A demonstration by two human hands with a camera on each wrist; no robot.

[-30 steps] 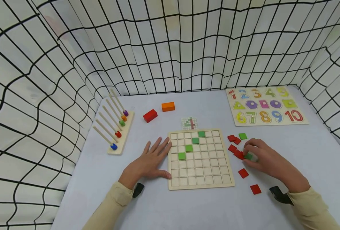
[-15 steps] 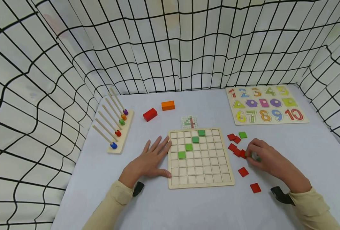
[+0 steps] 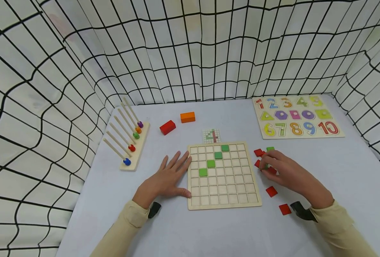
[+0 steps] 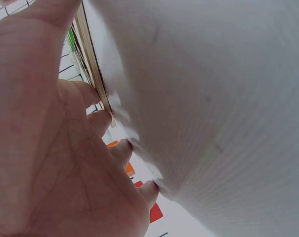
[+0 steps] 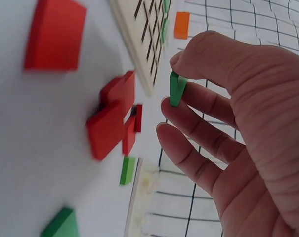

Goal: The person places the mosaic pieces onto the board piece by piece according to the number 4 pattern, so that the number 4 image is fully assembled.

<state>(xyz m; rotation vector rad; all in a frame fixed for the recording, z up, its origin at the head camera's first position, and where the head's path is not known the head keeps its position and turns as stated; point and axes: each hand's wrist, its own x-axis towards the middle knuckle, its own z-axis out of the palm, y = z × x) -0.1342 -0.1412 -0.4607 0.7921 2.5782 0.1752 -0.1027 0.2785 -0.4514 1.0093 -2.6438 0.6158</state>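
A square wooden grid board (image 3: 225,207) lies mid-table, with several green tiles (image 3: 211,163) set diagonally in its cells. My left hand (image 3: 164,182) is spread flat at the board's left side, its thumb and fingertips touching the edge. Between thumb and fingers, my right hand (image 3: 289,175) pinches a green tile (image 5: 177,89), held above the table right of the board. Below and around that hand lie loose red tiles (image 3: 271,191), some overlapping. Two more green tiles rest on the table in the right wrist view, one beyond the red pile (image 5: 106,129) and one nearer (image 5: 61,224).
A small printed pattern card (image 3: 211,136) lies behind the board. Red (image 3: 167,127) and orange (image 3: 188,117) blocks sit further back. A peg stand with beads (image 3: 138,146) is at left, a number-and-shape puzzle (image 3: 299,117) at back right. Black netting (image 3: 183,67) surrounds the table.
My right hand has shifted left toward the board, carrying a green tile away from its spot beside the red pile. The left hand stays at the board's edge.
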